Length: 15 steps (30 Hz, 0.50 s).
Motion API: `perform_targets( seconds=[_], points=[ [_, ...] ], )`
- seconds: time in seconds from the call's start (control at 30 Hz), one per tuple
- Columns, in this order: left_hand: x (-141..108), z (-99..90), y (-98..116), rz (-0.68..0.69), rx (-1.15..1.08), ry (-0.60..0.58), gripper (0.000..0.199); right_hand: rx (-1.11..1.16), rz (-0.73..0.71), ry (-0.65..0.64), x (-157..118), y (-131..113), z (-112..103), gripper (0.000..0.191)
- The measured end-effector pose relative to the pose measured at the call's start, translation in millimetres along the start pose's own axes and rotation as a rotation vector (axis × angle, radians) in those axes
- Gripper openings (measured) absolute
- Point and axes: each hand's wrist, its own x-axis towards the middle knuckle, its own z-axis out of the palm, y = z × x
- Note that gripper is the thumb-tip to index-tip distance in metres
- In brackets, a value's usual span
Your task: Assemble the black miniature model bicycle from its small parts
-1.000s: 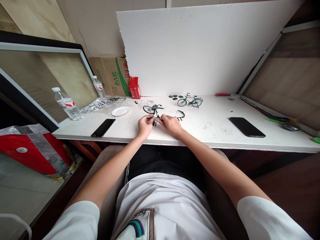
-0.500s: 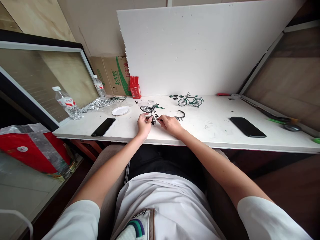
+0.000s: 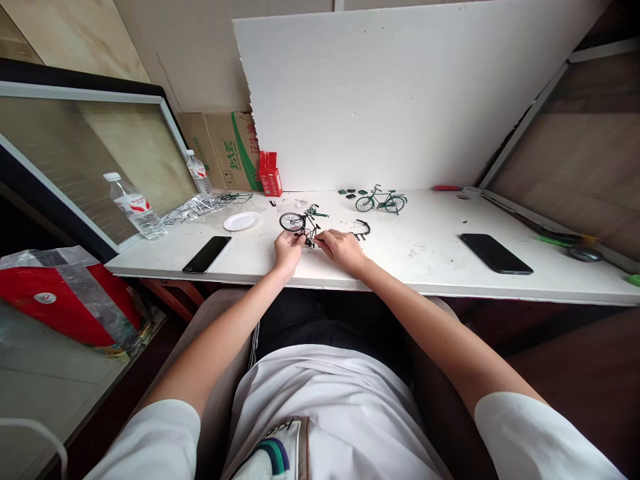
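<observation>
A dark model bicycle [image 3: 293, 222], one spoked wheel facing up and left, is held low over the white table [image 3: 400, 260]. My left hand [image 3: 289, 249] pinches its lower left side. My right hand [image 3: 342, 249] is closed at the frame's right side, fingertips touching it. Green parts [image 3: 316, 212] lie just behind the held model. Right of them is a curved black piece [image 3: 364, 225], partly behind my right hand. A finished-looking green model bicycle [image 3: 382, 201] stands farther back, with small dark green pieces [image 3: 351, 193] to its left.
Phones lie at the left [image 3: 207, 255] and right [image 3: 496, 254]. A white plate [image 3: 242, 221], part frames and wrappers [image 3: 200, 208], two bottles [image 3: 137, 208] and a red box [image 3: 270, 177] are on the left. A white board [image 3: 400, 93] stands behind; a mouse [image 3: 585, 255] is far right.
The held bicycle has tilted, so its wheel shows rounder and its frame has shifted slightly. My hands stay nearly in the same place, the left fingers closer around the model.
</observation>
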Motion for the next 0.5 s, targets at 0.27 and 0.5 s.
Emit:
perform_targets(
  seconds=[0.27,0.5],
  points=[
    [4.0,-2.0,-3.4,-0.013,0.012,0.003,0.022,0.044,0.028,0.038,0.6,0.9,0.5,0.038],
    [4.6,-2.0,-4.8,-0.016,0.006,0.003,0.024,0.066,0.053,0.016,0.3,1.2,0.3,0.039]
  ],
)
